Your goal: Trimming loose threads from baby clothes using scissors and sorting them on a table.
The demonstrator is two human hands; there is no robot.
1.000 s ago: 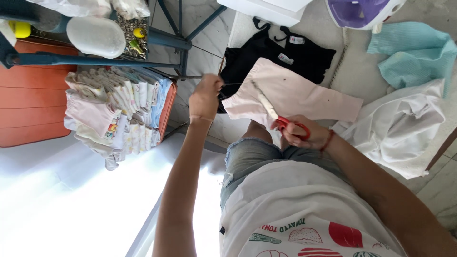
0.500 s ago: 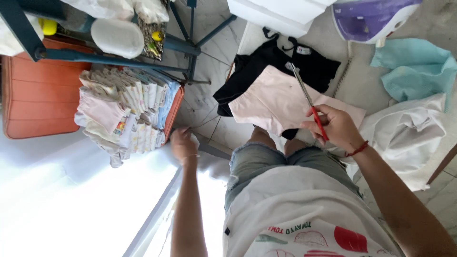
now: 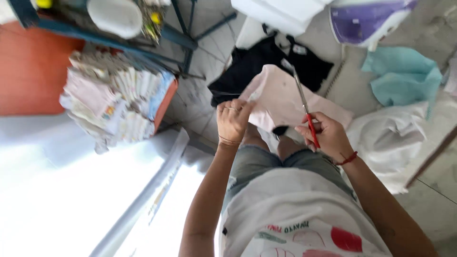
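Item: cutting of a pale pink cloth, seen from above, centre of the frame.

Left hand: just left of centre, fingers pinched closed on the near left edge of the pink cloth, lifting it taut.

Right hand: right of centre, closed around the red handles of a pair of scissors; the blades point toward the top of the frame and lie against the pink cloth, looking nearly closed (whether they have bitten into the fabric cannot be told).

Progress, as a judgement: the cloth appears whole, with no cut line or loose piece visible; the work looks to be at its start, with the cutting itself left to do.

Surroundings: a black garment under and behind the pink cloth, upper centre; a teal cloth, upper right; a white cloth heaped at the right edge; a stack of folded printed fabric, upper left, beside an orange surface; a purple and white iron, top right.
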